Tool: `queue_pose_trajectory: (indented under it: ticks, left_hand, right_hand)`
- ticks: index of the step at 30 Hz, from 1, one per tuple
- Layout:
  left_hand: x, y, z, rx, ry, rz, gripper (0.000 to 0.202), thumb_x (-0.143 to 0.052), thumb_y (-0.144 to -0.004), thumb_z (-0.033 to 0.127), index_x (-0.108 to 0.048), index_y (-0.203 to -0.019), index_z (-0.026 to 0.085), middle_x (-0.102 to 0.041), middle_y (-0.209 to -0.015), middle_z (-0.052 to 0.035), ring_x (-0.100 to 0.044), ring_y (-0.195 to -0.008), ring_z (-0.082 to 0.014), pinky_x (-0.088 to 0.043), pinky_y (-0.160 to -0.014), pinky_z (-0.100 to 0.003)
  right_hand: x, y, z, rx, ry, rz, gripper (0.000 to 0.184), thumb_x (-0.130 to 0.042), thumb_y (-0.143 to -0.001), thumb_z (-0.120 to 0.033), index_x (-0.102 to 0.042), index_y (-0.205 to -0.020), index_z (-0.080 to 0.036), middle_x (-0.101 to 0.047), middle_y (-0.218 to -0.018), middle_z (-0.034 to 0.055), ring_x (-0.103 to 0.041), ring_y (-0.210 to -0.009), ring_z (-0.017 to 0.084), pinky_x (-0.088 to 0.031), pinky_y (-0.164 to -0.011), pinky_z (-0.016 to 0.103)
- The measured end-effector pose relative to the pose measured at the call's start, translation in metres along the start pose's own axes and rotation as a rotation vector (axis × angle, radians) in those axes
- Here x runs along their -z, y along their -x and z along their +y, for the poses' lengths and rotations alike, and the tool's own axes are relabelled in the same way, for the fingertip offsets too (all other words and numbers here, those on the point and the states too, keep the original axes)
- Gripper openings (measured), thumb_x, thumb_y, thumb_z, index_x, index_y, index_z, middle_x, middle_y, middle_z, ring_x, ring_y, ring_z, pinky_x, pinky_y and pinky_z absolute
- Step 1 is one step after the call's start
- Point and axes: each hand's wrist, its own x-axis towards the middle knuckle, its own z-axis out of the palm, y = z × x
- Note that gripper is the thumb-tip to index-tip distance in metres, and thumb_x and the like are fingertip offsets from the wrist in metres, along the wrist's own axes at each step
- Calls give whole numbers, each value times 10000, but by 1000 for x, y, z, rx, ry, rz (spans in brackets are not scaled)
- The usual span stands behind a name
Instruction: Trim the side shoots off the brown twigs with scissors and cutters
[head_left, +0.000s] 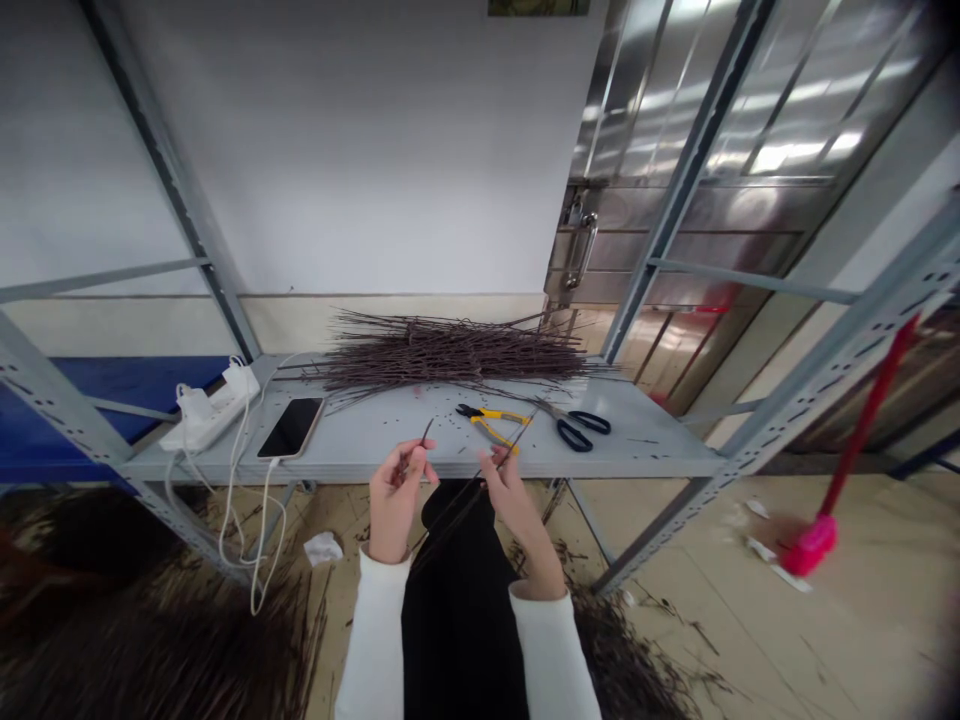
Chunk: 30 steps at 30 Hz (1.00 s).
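Observation:
My left hand is closed in a pinch on a short dark twig, whose tip sticks up past the fingers. A longer thin twig is gripped in my right hand; it slants up toward the scissors and down over my dark-clad lap. Both hands are at the front edge of the grey shelf. Just beyond my right hand lie yellow-handled pliers with dark jaws. To their right rest black-handled scissors. Behind the tools, a large pile of dark twigs lies across the shelf.
A phone on a white cable and a white power strip sit at the shelf's left. Metal posts frame the shelf. More twigs cover the floor at left. A pink-headed broom stands at right.

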Motion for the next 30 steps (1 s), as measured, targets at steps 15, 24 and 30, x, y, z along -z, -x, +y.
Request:
queue_pose_trajectory:
  ticks: [15, 24, 30]
  left_hand:
    - [9, 7, 18, -68, -166, -149, 370, -555, -831, 502, -683, -908, 163, -651, -745, -36, -505, -571, -114, -414, -567, -223]
    - [58, -16, -19, -131, -229, -195, 561, -735, -695, 404, -562, -1189, 202, -565, -1301, -151, -512, -1211, -292, -347, -1045, -450]
    - [125, -16, -33, 35, -101, -181, 542, -672, -704, 549, -659, -1085, 164, -687, -1124, -164, -613, -1081, -327, -419, -996, -464]
  right_hand:
    - [3, 29, -69, -36, -352, -443, 413, -476, -851, -579, -643, -827, -202, -659, -871, 49, -642, -848, 195, -537, -810, 348]
    - [-29, 10, -62, -66, -492, -331, 406, -518, -797, -628, -546, -778, -224, -646, -805, 37, -662, -787, 208, -546, -782, 356]
    - [-75, 7, -63, -156, -683, -171, 428, -540, -762, -649, -499, -742, -224, -643, -760, 39, -684, -797, 229, -555, -724, 350]
